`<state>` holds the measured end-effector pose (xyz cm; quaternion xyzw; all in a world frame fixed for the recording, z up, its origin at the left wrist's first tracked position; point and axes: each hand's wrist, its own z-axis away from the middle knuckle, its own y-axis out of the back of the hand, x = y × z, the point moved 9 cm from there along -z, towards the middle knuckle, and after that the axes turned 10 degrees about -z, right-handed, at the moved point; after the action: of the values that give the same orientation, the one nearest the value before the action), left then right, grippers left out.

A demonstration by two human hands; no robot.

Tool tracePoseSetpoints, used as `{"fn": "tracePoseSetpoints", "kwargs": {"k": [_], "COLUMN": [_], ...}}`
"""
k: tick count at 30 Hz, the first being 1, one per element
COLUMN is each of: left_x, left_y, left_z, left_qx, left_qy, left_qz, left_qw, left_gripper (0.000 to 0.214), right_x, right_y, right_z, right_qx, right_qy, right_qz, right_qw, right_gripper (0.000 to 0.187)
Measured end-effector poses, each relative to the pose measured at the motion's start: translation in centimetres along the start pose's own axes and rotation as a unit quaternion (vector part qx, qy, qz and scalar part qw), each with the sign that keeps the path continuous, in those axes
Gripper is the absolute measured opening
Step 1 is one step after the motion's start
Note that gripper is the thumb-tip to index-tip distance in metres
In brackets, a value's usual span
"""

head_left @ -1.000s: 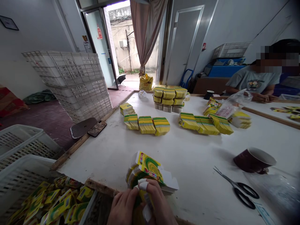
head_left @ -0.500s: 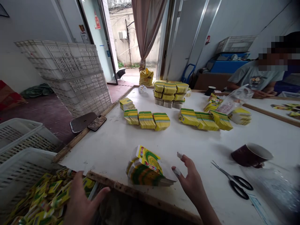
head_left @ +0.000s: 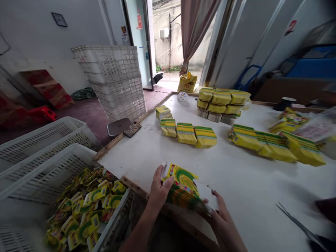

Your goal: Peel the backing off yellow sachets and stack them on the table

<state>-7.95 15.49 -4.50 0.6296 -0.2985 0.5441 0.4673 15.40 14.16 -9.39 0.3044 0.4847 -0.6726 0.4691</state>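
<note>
Now the stack of cartons (head_left: 183, 187) sits at the near edge of the counter (head_left: 236, 175), held again from both ends; the left hand (head_left: 159, 190), over the crate (head_left: 52, 164) half a second ago, grips its left end, and the right hand (head_left: 223, 220), then spread wide beside it, cups its right end. Loose cartons (head_left: 86, 210) fill the crate; bundled rows (head_left: 187, 132) lie further back; scissors (head_left: 301, 225) lie at the right.

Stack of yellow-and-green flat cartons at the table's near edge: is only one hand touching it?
No, the left hand and the right hand both grip the stack of yellow-and-green flat cartons.
</note>
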Motion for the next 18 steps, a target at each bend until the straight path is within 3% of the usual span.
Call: {"fn": "tracePoseSetpoints", "kwargs": {"k": [6,8,10,13,15,18], "left_x": [-0.4,-0.2,-0.1,-0.4,-0.7,-0.8], "left_y": [1.6,1.8,1.9,2.0,2.0,2.2], "left_z": [-1.9,-2.3,-2.4,-2.2,-2.1,-2.2], "left_qx": [0.053,0.06,0.063,0.064,0.065,0.073], "left_qy": [0.025,0.027,0.027,0.026,0.025,0.018], "left_qz": [0.025,0.029,0.034,0.038,0.039,0.037], "left_qw": [0.998,0.997,0.997,0.997,0.997,0.996], "left_gripper": [0.062,0.063,0.063,0.063,0.065,0.064], "right_x": [-1.5,-3.1,-6.4,-10.8,-11.6,-10.3], "right_y": [-3.6,-3.8,-3.7,-5.6,-7.8,-10.5], "right_z": [-5.1,-5.9,-5.2,-1.9,-0.7,-1.3], "right_qx": [-0.052,-0.046,-0.004,0.015,-0.042,-0.132], "right_qy": [-0.006,0.046,0.177,0.374,0.416,0.376], "right_qz": [0.058,0.141,0.266,0.403,0.444,0.493], "right_qw": [0.997,0.988,0.947,0.835,0.793,0.774], "right_gripper": [0.074,0.073,0.069,0.048,0.036,0.041]}}
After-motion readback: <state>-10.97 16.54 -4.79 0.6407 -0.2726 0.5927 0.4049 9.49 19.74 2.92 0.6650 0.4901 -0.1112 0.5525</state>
